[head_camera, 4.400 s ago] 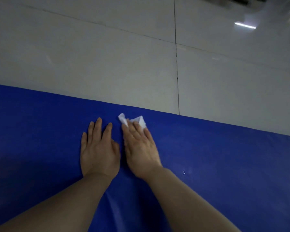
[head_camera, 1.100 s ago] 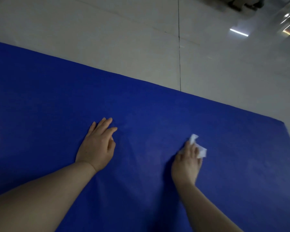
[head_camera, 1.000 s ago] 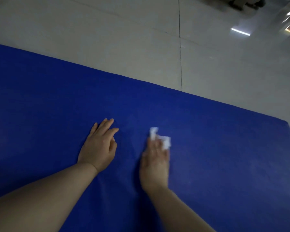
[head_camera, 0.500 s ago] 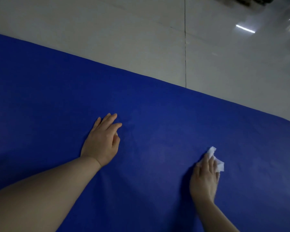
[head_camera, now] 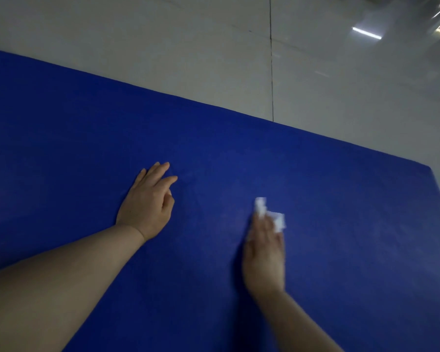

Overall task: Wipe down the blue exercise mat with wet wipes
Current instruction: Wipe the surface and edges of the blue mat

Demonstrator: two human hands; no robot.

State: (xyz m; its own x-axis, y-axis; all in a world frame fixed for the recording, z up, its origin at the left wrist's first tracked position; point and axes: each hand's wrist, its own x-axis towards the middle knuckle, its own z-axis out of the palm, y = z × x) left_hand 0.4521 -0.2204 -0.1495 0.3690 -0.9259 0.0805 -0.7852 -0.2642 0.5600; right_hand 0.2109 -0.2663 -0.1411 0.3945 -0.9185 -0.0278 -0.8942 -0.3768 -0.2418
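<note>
Right hand (head_camera: 264, 252) is pressing white wipe (head_camera: 271, 216) flat-fingered onto blue mat (head_camera: 341, 212) lower right; left hand (head_camera: 148, 201) is resting flat mid-frame, holding nothing.

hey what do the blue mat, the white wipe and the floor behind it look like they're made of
Blue mat: probably vinyl or coated foam; smooth, matte, uniform colour, only a faint sheen.
White wipe: thin soft nonwoven or tissue, crumpled under the right hand; blurred, so wetness can't be judged.
Floor: glossy pale tile, likely ceramic or polished stone; a dark grout line and a mirrored light strip show.
</note>
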